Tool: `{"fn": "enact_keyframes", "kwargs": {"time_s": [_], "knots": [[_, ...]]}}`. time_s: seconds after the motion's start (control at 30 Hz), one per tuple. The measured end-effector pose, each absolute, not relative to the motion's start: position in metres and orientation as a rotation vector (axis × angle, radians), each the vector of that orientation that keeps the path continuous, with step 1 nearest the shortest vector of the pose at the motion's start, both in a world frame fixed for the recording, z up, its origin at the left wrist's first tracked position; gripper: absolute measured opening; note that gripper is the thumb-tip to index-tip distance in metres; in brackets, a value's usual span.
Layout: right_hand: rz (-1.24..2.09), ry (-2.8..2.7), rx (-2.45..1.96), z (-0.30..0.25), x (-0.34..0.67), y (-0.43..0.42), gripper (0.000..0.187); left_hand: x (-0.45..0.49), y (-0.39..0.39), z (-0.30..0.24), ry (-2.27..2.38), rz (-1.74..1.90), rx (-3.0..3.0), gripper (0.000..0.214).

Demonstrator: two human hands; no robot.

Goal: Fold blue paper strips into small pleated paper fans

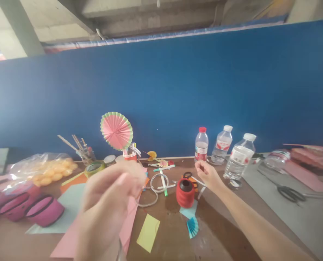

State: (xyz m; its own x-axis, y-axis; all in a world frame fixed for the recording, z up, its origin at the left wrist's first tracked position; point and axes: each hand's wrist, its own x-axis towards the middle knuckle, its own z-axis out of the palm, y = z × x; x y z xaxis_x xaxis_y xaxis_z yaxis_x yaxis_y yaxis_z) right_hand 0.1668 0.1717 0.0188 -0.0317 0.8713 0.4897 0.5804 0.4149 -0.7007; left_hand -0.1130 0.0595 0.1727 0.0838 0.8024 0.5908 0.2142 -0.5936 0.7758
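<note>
My left hand is raised close to the camera above the pink paper, its fingers curled together and blurred. Further off, my right hand has its thumb and fingertips pinched, just right of a red thread spool with a dark core. Whatever either hand holds, if anything, is too fine or hidden to make out. Below the spool lie a light blue paper piece and a pleated blue paper fan. A yellow paper rectangle rests between the hands on the brown table.
A pink-and-green pleated paper disc stands upright at the back. Water bottles line the back right. Markers and a grey cable lie mid-table. Scissors are at right; purple rolls sit at left.
</note>
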Motion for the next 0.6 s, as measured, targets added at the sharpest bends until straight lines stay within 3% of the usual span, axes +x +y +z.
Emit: {"fn": "enact_keyframes", "kwargs": {"time_s": [0.13,0.3,0.6], "knots": [[0.543,-1.454,-1.175,0.004,0.157,0.143,0.006,-0.053,0.090,0.168,1.083,1.060,2.022,0.018],[0.496,-1.482,-1.080,-0.003,0.144,0.136,0.006,-0.024,0.131,0.117,1.202,0.588,2.322,0.016],[0.481,-1.514,-1.097,-0.003,0.144,0.138,0.006,-0.018,0.149,0.094,1.233,0.371,2.486,0.014]]}}
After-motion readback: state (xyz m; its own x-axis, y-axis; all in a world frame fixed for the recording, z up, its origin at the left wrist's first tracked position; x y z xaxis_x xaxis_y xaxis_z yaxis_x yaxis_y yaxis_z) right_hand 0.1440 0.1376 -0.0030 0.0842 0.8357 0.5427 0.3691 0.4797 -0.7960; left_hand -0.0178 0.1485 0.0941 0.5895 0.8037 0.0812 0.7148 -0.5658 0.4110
